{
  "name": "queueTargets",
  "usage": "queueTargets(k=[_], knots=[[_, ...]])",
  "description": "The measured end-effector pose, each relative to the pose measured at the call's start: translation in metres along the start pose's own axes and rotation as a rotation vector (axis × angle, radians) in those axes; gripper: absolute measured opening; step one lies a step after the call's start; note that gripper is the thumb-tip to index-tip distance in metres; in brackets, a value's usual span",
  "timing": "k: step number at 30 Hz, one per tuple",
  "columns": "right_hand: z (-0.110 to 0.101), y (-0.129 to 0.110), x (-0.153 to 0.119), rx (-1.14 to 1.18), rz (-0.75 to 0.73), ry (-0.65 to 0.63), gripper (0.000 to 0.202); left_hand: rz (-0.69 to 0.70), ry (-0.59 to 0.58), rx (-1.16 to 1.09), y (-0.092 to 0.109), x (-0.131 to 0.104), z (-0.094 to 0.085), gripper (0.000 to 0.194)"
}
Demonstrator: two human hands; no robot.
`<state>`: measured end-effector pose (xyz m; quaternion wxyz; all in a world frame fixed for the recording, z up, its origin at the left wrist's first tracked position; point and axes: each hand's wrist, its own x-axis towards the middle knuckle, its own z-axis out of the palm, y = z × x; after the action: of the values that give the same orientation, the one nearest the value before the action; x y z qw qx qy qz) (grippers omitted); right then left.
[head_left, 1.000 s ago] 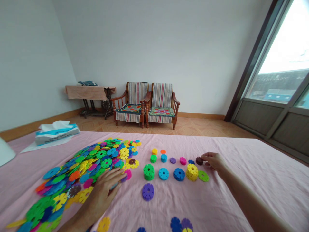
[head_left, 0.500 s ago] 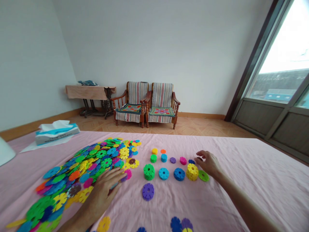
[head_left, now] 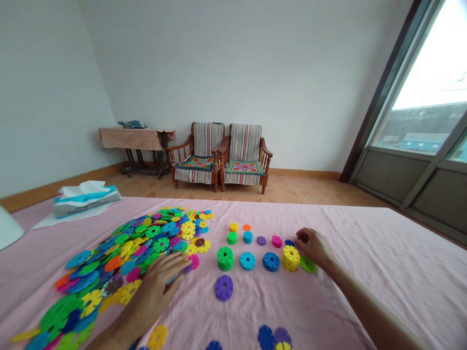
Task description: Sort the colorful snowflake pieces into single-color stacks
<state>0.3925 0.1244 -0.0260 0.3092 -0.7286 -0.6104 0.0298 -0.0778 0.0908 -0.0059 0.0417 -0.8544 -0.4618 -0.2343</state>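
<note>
My left hand (head_left: 162, 279) lies with its fingers stretched over the right edge of a big heap of colourful notched discs (head_left: 138, 248). At the right end of the sorted discs, my right hand (head_left: 314, 247) has its fingers curled in a pinch around something small and dark, too hidden to name. Beside it are a small dark blue disc (head_left: 289, 243), a yellow stack (head_left: 291, 258) and a lime green disc (head_left: 308, 264). Further left stand a blue stack (head_left: 271, 261), a light blue stack (head_left: 247, 261) and a green stack (head_left: 225, 258), with a purple stack (head_left: 224, 288) nearer me.
Small stacks and discs, among them a pink one (head_left: 277, 241), form rows behind the larger stacks. Loose discs (head_left: 266, 337) lie at the near edge. A tissue pack (head_left: 86, 200) sits at the back left of the pink cloth (head_left: 365, 233). Two chairs (head_left: 245, 150) stand beyond.
My right hand's fingers have drawn closer together near the small dark blue disc. My left hand has stayed in nearly the same place.
</note>
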Motion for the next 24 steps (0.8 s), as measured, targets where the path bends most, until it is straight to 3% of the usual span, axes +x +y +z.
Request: queueTargets(k=[6,8,11,13,17,21,24], knots=[[-0.034,-0.028,-0.01,0.043,0.022,0.109,0.024,-0.009,0.014,-0.013,0.001,0.0,-0.001,0.031],[-0.046,-0.048,-0.021,0.082,-0.025,0.076,0.023,-0.013,0.016,-0.016,0.001,0.0,0.0,0.031],[-0.057,-0.082,-0.053,0.144,-0.166,-0.081,0.012,-0.016,0.03,-0.02,0.001,0.001,0.0,0.033],[-0.06,-0.105,-0.08,0.163,-0.298,-0.269,0.007,-0.016,0.039,-0.027,0.001,0.001,-0.001,0.033],[-0.062,-0.138,-0.126,0.117,-0.388,-0.493,0.022,-0.022,0.029,-0.032,0.001,0.001,-0.001,0.032],[-0.059,-0.158,-0.136,-0.068,-0.361,-0.704,0.036,-0.032,0.016,-0.032,0.0,0.0,0.001,0.031],[-0.055,-0.166,-0.132,-0.177,-0.344,-0.779,0.036,-0.029,0.019,-0.046,-0.001,0.0,0.002,0.031]])
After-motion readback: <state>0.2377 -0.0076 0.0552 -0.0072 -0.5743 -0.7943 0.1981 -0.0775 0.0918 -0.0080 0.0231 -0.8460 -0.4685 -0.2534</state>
